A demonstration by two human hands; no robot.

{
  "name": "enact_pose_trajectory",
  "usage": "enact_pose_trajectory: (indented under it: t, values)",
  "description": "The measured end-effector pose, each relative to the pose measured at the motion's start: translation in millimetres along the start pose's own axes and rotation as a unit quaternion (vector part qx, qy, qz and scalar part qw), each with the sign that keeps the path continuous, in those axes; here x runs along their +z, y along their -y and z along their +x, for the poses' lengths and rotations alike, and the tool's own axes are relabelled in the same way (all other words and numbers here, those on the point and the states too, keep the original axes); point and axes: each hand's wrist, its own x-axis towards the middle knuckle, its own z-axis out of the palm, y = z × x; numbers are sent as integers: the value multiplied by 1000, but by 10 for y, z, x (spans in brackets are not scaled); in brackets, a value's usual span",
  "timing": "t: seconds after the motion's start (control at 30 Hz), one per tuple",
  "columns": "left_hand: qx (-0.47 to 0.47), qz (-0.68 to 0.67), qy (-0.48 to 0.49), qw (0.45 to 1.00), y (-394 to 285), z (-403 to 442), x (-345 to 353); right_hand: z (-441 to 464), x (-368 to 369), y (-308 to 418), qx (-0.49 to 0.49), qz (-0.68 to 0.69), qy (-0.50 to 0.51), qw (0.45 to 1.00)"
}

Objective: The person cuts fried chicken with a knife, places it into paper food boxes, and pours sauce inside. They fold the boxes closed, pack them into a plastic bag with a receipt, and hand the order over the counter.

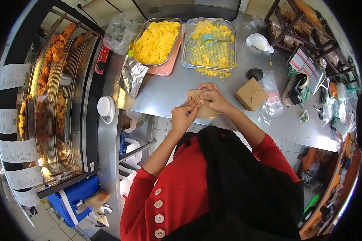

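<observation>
A brown cardboard food box (205, 112) sits near the front edge of the steel counter, its top flaps meeting under my fingers. My left hand (184, 115) is closed on the flaps from the left, thumb and fingertips pressed together. From the right, my right hand (213, 99) pinches the same flaps, its fingertips almost touching the left ones. A second brown food box (251, 94), folded shut, stands on the counter to the right. Behind my hands are a glass tray of yellow scrambled egg (156, 42) and another glass tray (188, 53) with leftover egg and a teal scoop (208, 39).
On the left stand a heated cabinet of fried chicken (54, 52) and a small white scale (105, 109). Crumpled foil (133, 76) lies beside the egg tray. Plastic bags (272, 96), a tablet (306, 66) and a dark rack (299, 18) occupy the right.
</observation>
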Motion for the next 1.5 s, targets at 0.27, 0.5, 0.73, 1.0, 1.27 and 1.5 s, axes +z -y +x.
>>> enact_pose_trajectory:
  t: [0.27, 0.5, 0.73, 1.0, 1.27, 1.5]
  values:
    - [-7, -45, -22, 999, -5, -71, 69, -7, 28, -4, -4, -20, -14, 1000]
    - [-21, -55, -10, 998, 0, -74, 117, -19, 15, 123, 1, -39, -9, 999]
    - [-55, -66, -128, 988, -250, -63, 118, -25, -43, -1, -73, -9, 2, 997]
    - [-89, 71, -125, 986, -214, -40, 175, -20, 16, 95, -59, -22, -17, 998]
    - [-202, -63, -95, 973, -75, -97, 151, 11, 10, 188, -72, -46, 28, 996]
    - [-144, 51, -154, 976, -129, -75, 276, 210, 36, -9, 13, 8, 74, 997]
